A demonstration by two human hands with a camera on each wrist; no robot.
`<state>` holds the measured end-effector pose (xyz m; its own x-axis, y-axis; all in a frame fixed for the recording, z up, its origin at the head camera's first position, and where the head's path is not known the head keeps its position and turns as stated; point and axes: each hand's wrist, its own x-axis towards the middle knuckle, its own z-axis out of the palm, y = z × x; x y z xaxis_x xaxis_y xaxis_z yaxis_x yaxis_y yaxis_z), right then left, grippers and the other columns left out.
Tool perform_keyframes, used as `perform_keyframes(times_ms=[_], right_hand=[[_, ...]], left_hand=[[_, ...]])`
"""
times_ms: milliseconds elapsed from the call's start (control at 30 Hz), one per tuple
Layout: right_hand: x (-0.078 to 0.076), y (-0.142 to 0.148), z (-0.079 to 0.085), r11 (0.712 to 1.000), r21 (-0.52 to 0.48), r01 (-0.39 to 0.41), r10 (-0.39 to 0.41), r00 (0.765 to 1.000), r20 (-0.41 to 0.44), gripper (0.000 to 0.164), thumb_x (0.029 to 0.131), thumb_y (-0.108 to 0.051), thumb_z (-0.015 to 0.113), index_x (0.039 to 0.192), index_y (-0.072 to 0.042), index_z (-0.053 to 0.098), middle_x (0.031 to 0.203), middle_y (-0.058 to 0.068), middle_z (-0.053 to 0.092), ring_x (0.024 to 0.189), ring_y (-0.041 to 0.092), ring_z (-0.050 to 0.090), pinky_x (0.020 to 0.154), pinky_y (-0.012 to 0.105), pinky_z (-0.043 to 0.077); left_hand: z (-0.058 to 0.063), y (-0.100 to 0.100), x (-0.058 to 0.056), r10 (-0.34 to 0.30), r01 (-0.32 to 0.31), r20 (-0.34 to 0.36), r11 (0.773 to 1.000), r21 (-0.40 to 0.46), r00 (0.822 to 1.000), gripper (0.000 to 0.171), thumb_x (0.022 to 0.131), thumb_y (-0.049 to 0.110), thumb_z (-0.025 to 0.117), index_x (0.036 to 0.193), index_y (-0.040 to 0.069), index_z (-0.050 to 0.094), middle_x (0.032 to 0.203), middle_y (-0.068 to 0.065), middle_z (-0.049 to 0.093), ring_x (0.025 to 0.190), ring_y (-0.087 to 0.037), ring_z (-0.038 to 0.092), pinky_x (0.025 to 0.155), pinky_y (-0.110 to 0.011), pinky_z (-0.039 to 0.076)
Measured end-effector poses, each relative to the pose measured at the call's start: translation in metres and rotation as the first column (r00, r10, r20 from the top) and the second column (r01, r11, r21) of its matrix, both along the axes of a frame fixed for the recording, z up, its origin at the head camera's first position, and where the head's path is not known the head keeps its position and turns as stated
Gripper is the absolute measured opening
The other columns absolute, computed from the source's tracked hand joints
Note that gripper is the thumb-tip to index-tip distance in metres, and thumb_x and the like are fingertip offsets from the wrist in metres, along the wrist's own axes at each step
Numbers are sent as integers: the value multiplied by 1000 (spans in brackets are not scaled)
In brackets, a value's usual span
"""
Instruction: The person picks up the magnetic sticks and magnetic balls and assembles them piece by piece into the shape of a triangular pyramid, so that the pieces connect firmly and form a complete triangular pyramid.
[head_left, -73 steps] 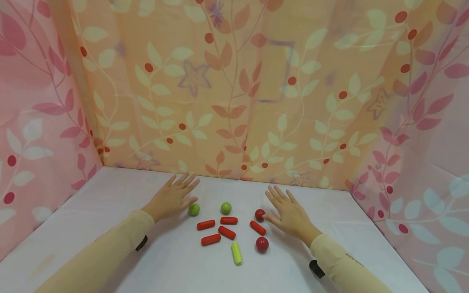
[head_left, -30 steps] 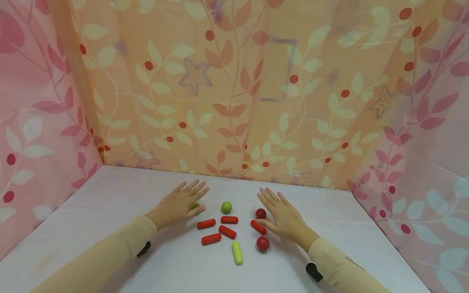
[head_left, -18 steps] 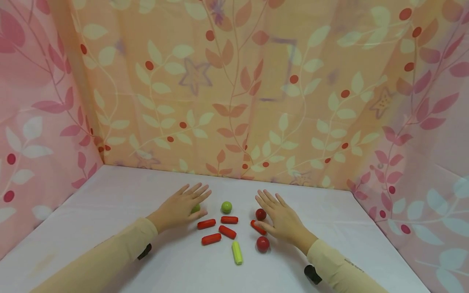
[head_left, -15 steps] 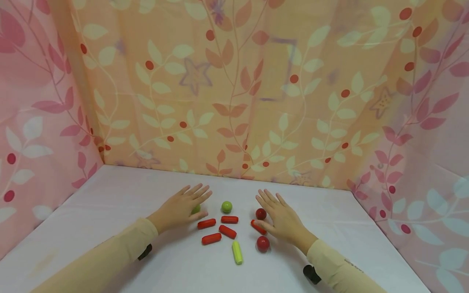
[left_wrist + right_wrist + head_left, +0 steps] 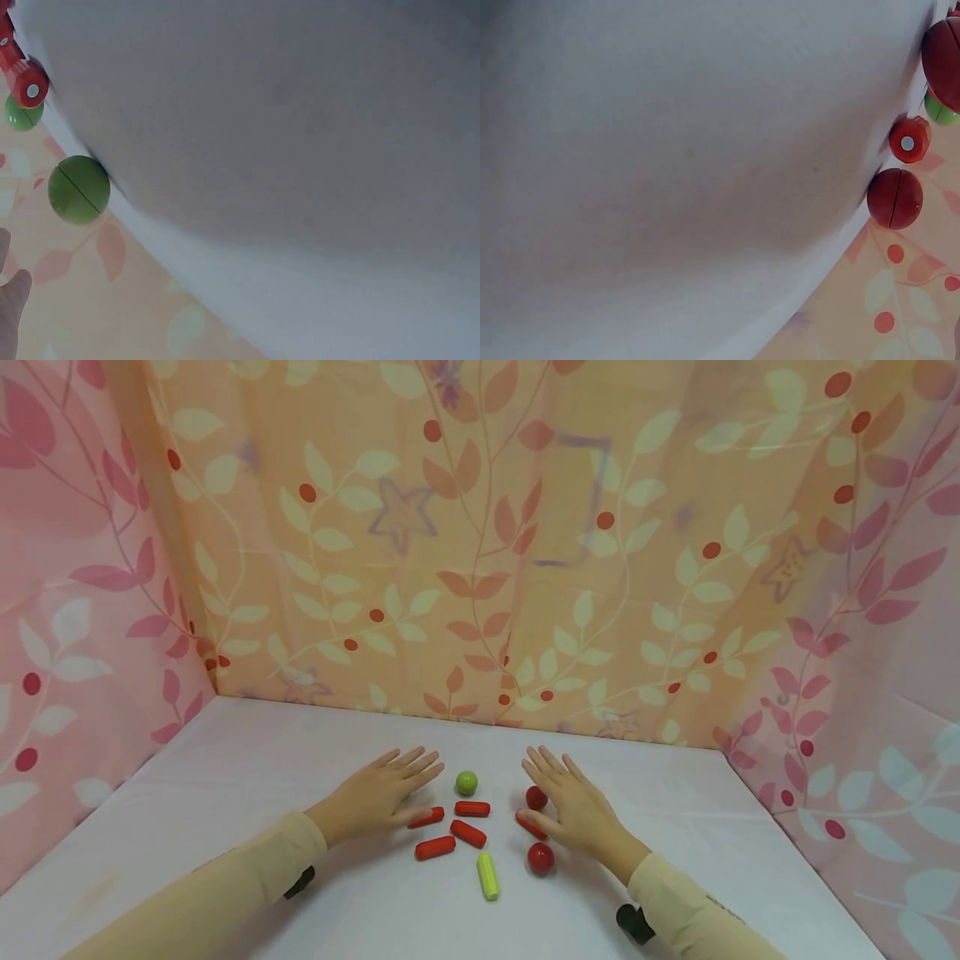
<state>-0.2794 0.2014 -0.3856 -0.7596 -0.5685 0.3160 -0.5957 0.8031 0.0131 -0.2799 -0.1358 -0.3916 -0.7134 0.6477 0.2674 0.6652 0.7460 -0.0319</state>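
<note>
My left hand point(image 5: 382, 795) hovers over the white table, fingers straight and spread, holding nothing. In the head view it hides one green ball, which the left wrist view shows as a green ball point(image 5: 79, 190). Its thumb overlaps a red ribbed stick point(image 5: 429, 817). My right hand point(image 5: 576, 808), also spread and holding nothing, is above the table beside a red ball point(image 5: 536, 797). Its thumb partly covers another red stick point(image 5: 532, 825). A second red ball point(image 5: 541, 859) lies nearer me. Whether either hand touches these things, I cannot tell.
Between the hands lie a green ball point(image 5: 467, 782), a few red sticks point(image 5: 468, 833) and a yellow-green stick point(image 5: 488, 877). Patterned cloth point(image 5: 480, 568) hangs behind the white table point(image 5: 660, 877) and along both sides.
My left hand has moved right, covering the left green ball and part of a red stick. My right hand has shifted slightly left, its thumb now over a red stick. The balls and sticks stay put.
</note>
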Motion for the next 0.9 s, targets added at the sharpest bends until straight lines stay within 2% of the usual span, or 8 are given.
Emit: perform_keyframes(times_ms=[233, 367, 467, 600, 733, 900], right_hand=[[3, 0, 1, 1000, -14, -4, 4, 1000, -10, 76, 91, -51, 64, 150, -7, 43, 159, 9, 38, 150, 29, 32, 121, 55, 24], [5, 2, 3, 999, -44, 13, -12, 1000, 20, 75, 92, -50, 63, 150, -7, 42, 160, 11, 36, 150, 30, 31, 121, 54, 24], [6, 2, 5, 995, -97, 28, -23, 998, 57, 74, 92, -47, 65, 150, -6, 43, 160, 13, 36, 150, 31, 31, 121, 52, 24], [8, 1, 7, 987, -157, 42, -31, 997, 75, 73, 91, -44, 67, 150, -7, 43, 159, 13, 36, 149, 31, 32, 120, 50, 26], [9, 2, 8, 975, -209, 70, -53, 995, 84, 73, 90, -42, 70, 149, -7, 45, 159, 12, 37, 149, 29, 33, 119, 47, 27], [11, 4, 8, 936, -329, 122, -76, 986, 149, 70, 87, -37, 74, 146, -9, 49, 158, 10, 40, 146, 36, 36, 115, 54, 33]], left_hand=[[0, 1, 2, -10, 9, -23, 1000, -23, 1000, 70, 96, 54, 54, 151, 13, 43, 157, -7, 43, 147, -29, 38, 118, -51, 32], [0, 3, 4, -13, 12, -19, 1000, -16, 1000, 70, 95, 54, 55, 151, 14, 43, 157, -6, 42, 147, -28, 38, 118, -51, 32], [1, 5, 5, -19, 19, 18, 1000, -9, 1000, 71, 96, 53, 55, 152, 13, 41, 158, -7, 41, 147, -28, 37, 117, -51, 34], [2, 8, 9, -35, 33, 104, 999, 19, 994, 71, 96, 51, 57, 153, 12, 39, 159, -9, 39, 147, -31, 36, 116, -52, 35], [3, 10, 13, -47, 40, 139, 998, 50, 989, 69, 96, 47, 60, 152, 12, 41, 158, -9, 40, 147, -31, 37, 115, -53, 36], [3, 11, 18, -29, 14, 177, 996, 89, 984, 67, 94, 42, 64, 150, 11, 44, 157, -10, 42, 145, -31, 40, 114, -51, 38]])
